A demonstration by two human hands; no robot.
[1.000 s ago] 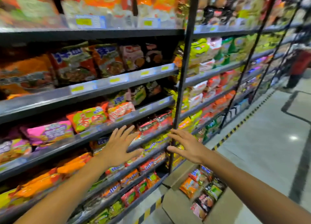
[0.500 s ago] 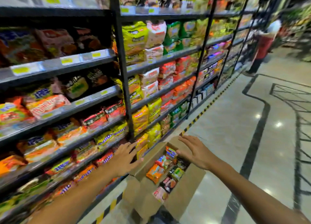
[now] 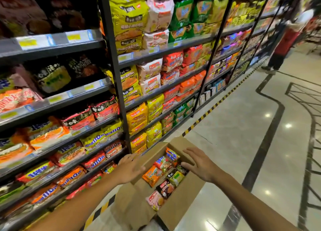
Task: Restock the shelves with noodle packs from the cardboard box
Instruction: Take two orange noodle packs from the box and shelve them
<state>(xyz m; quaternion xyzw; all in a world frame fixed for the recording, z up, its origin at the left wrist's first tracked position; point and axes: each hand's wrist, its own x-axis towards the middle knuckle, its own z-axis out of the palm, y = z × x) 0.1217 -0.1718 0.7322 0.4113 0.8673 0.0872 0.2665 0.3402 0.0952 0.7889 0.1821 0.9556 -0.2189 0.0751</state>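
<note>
Supermarket aisle, glossy tiled floor (image 3: 234,131) open toward 1 o'clock, stocked shelves (image 3: 73,98) at 10 o'clock, cardboard box (image 3: 180,204) of noodle packs (image 3: 152,176) at 6 o'clock, left hand (image 3: 129,170) and right hand (image 3: 199,164) spread, empty, over its rim.

Bare forearms, no sleeves; left hand (image 3: 130,168), right hand (image 3: 199,164).

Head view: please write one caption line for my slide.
Both open hands, left hand and right hand, reach over an open cardboard box of noodle packs beside stocked shelves.
</note>
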